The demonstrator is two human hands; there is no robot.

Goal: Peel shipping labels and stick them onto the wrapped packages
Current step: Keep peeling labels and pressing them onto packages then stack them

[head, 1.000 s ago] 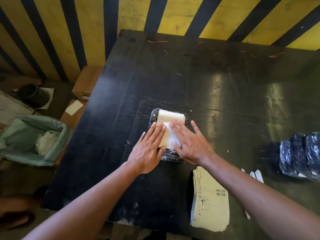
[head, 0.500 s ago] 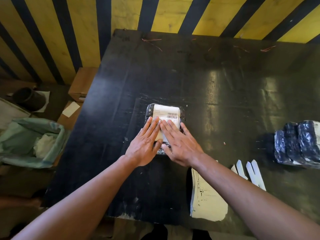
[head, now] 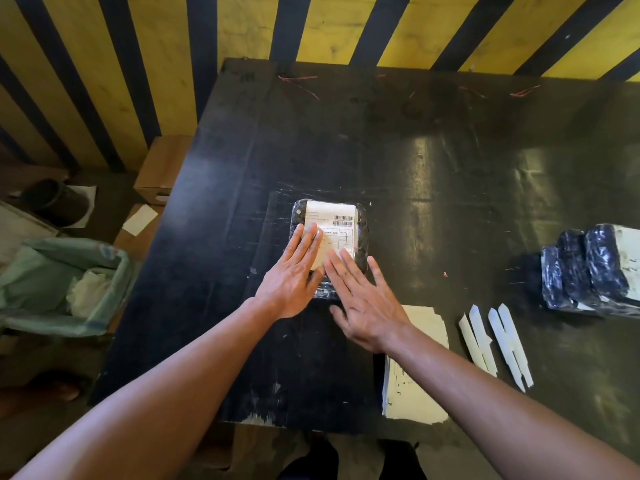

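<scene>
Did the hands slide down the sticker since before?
Yes. Both the left hand and right hand slid toward the person, uncovering the label barcode on the package.

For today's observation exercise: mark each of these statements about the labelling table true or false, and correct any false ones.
1. Both hands lie flat on the label. True: left hand, right hand.
2. The package is wrapped in clear red film. False: dark wrap.
3. White strips lie right of the label sheets. True.
4. More wrapped packages sit at the table's left edge. False: right edge.
</scene>
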